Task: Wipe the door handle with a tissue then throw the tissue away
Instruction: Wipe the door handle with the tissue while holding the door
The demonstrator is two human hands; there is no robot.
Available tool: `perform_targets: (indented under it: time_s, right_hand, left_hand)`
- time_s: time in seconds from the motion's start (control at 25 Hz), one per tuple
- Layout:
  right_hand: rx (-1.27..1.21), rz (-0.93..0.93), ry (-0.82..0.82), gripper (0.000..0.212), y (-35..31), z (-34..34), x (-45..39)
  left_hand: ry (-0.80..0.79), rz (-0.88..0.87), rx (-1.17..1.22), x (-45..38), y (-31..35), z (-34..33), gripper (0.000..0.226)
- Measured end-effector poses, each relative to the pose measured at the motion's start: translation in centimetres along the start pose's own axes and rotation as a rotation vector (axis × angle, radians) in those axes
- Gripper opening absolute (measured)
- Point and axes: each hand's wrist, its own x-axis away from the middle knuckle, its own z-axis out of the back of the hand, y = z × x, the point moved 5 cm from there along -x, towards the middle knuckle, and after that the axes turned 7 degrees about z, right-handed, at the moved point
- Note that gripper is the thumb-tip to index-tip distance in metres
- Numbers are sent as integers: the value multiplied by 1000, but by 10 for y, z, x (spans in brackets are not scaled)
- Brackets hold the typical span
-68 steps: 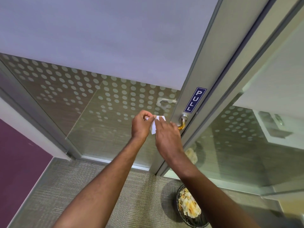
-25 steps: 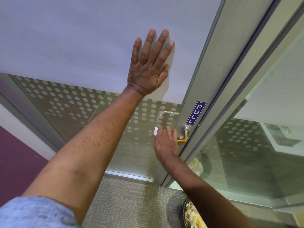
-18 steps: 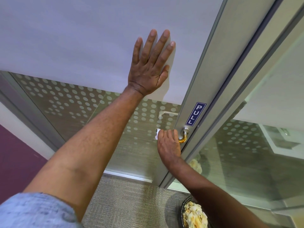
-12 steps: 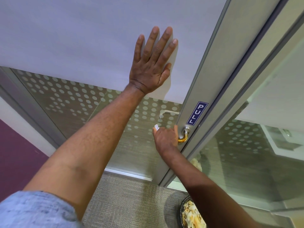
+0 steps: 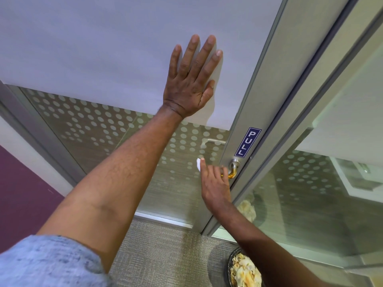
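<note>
A curved metal door handle (image 5: 233, 170) juts from the door's silver frame just below a blue PULL sign (image 5: 247, 142). My right hand (image 5: 214, 187) lies over the lever of the handle, holding a small white tissue (image 5: 198, 164) whose corner peeks out past the fingertips on the left. Most of the lever and of the tissue is hidden under that hand. My left hand (image 5: 191, 79) is pressed flat with fingers spread on the frosted glass panel (image 5: 83, 48) of the door, above and left of the handle.
A round dark bin (image 5: 244, 270) filled with crumpled tissues stands on the carpet at the bottom right, partly behind my right forearm. A glass side panel (image 5: 321, 204) with dots is to the right. A purple wall (image 5: 18, 193) runs along the left.
My two hands held the tissue together at first. The left hand then went up flat onto the glass, and the right hand has been sliding the tissue back and forth along the handle.
</note>
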Motion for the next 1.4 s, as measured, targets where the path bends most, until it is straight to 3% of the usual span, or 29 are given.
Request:
perform_targets:
  time_s: [0.04, 0.12, 0.24, 0.28, 0.44, 0.52, 0.6, 0.76, 0.88, 1.0, 1.08, 1.28, 1.4]
  right_hand:
    - [29, 16, 12, 73, 7, 0, 7]
    - [91, 66, 11, 61, 18, 4, 9]
    - [152, 133, -32, 15, 26, 9, -4]
    - [165, 124, -66, 15, 27, 10, -11]
    - [156, 117, -309, 69, 25, 12, -34]
    - [135, 93, -329, 81, 23, 16, -37]
    - [71, 3, -268, 80, 14, 19, -34]
    - [-94, -132, -66, 48, -5, 11, -10]
    - [-38, -42, -2, 56, -5, 4, 8]
    - [-5, 43, -53, 76, -2, 5, 5]
    - [30, 53, -112, 76, -6, 7, -8]
    - [39, -103, -205, 30, -14, 12, -39]
    - [-35, -155, -262, 53, -10, 20, -49]
  left_hand:
    - [-2, -2, -2, 0, 0, 0, 62]
    - [-3, -2, -7, 1, 0, 0, 62]
    - [-9, 1, -6, 1, 0, -2, 61]
    - [-10, 0, -7, 1, 1, -2, 61]
    - [-5, -1, -20, 0, 0, 0, 63]
    - [-3, 0, -22, 1, 2, 0, 64]
    - [-1, 0, -20, 1, 1, 0, 64]
    - [-1, 3, -17, 0, 1, 0, 64]
    - [-11, -5, -12, 1, 1, 0, 64]
    - [-11, 1, -12, 1, 0, 0, 64]
    - [-18, -4, -16, 1, 1, -1, 63]
    - [-20, -2, -22, 0, 0, 0, 64]
    - [-25, -1, -32, 0, 0, 0, 64]
